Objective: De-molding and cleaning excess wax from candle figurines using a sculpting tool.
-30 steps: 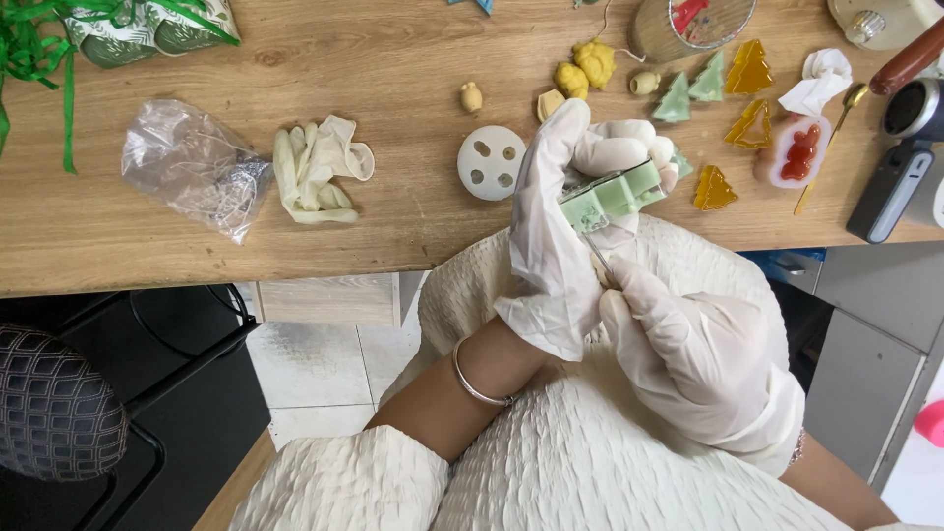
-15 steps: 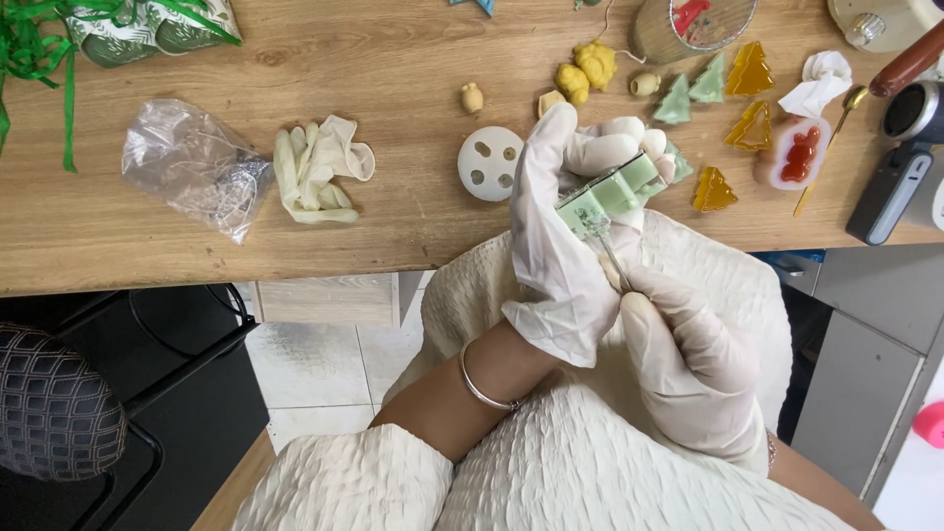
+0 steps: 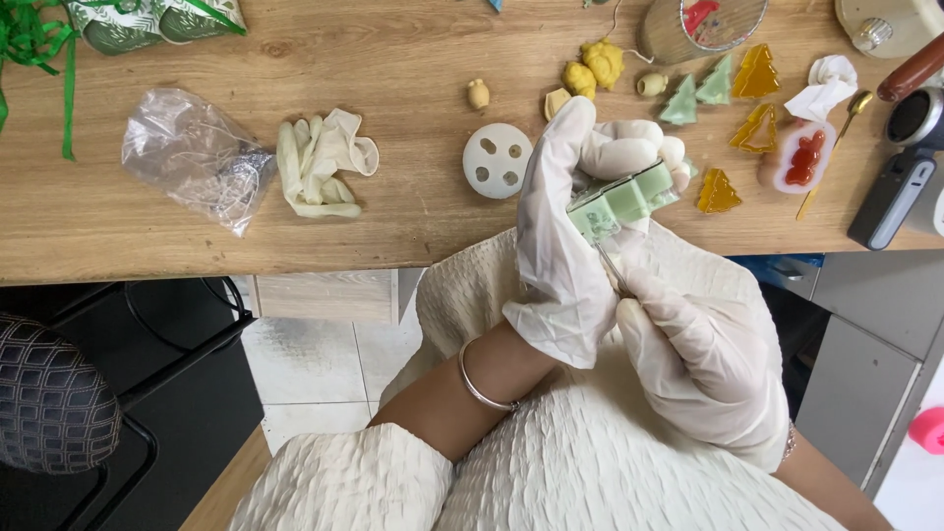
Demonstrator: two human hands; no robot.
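Both my hands wear white gloves and work above my lap, just off the wooden table's (image 3: 393,236) front edge. My left hand (image 3: 570,226) grips a pale green rectangular soap block (image 3: 624,202), tilted, one end facing me. My right hand (image 3: 703,364) pinches a thin metal pick (image 3: 612,267) whose tip touches the near end of the block. A silver bangle (image 3: 479,385) sits on my left wrist. A white round mould with several holes (image 3: 497,160) lies on the table just left of my left hand.
On the table lie a crumpled pair of pale gloves (image 3: 320,162), a clear plastic bag (image 3: 197,157), yellow soap figures (image 3: 590,67), green tree shapes (image 3: 698,93), amber tree shapes (image 3: 755,74), a red piece in a white mould (image 3: 801,157), a gold spoon (image 3: 836,147). A patterned stool (image 3: 49,403) stands lower left.
My left hand has tilted the green block slightly, and my right hand has shifted down and right while the pick stays at the block's near end.
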